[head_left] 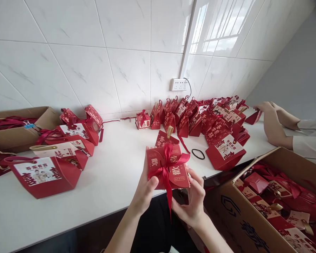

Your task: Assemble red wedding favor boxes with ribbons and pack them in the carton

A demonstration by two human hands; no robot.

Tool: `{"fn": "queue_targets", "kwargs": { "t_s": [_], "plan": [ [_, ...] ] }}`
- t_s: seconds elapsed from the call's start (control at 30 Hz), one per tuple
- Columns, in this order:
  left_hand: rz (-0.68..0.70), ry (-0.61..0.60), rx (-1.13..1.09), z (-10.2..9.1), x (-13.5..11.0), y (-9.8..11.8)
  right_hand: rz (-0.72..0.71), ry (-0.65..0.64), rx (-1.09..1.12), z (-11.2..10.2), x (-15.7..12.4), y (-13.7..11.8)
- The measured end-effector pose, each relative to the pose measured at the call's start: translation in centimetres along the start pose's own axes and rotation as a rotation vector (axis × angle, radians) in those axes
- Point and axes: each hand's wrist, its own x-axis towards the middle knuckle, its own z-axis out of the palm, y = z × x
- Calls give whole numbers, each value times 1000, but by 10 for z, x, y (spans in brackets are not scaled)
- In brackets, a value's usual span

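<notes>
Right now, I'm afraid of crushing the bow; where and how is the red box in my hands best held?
Perhaps grip the red box by opposite edges, from left and right: the bow sits mid-panel, a ribbon tail hanging below.

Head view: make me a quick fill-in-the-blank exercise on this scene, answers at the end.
1. Between the left hand and the right hand is a red gift box tied with a bow of ____.
2. The small loop lying on the table is coloured ____.
3. Another person's arms reach in from the picture's ____ side.
4. The clip on the left carton is coloured ____.

Missing words: ribbon; black; right; blue.
</notes>
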Motion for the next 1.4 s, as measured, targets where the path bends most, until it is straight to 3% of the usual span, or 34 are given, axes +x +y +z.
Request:
{"fn": "queue_targets", "kwargs": {
  "t_s": [0.23, 0.33, 0.47, 0.6, 0.73, 0.9, 0.97, 1.1, 1.17, 1.27, 1.4],
  "plan": [
    [-6, 73, 12, -15, 6, 16, -12, -200, 70, -11, 1, -1],
    [-21, 76, 44, -21, 8, 14, 97, -200, 67, -21, 5, 8],
    [-68, -10, 158, -24, 13, -7, 352, -44, 54, -32, 15, 24],
    [-83, -73, 277, -20, 23, -40, 520, -75, 111, -33, 26, 33],
    [17, -44, 348, -15, 32, -66, 624, -114, 52, -26, 30, 41],
    [89, 20, 441, -14, 27, -84, 655, -59, 15, -20, 26, 48],
    [149, 88, 546, -13, 22, -86, 664, -44, 33, -19, 24, 49],
    [465, 328, 786, -7, 14, -82, 659, -31, 33, -16, 21, 49],
    [523, 388, 877, -3, 12, -76, 654, -37, 30, -14, 21, 49],
    [400, 341, 875, -2, 13, -64, 655, -40, 61, -12, 19, 51],
    [52, 168, 732, -12, 22, -43, 730, -34, 181, -10, 18, 56]
  ]
}}
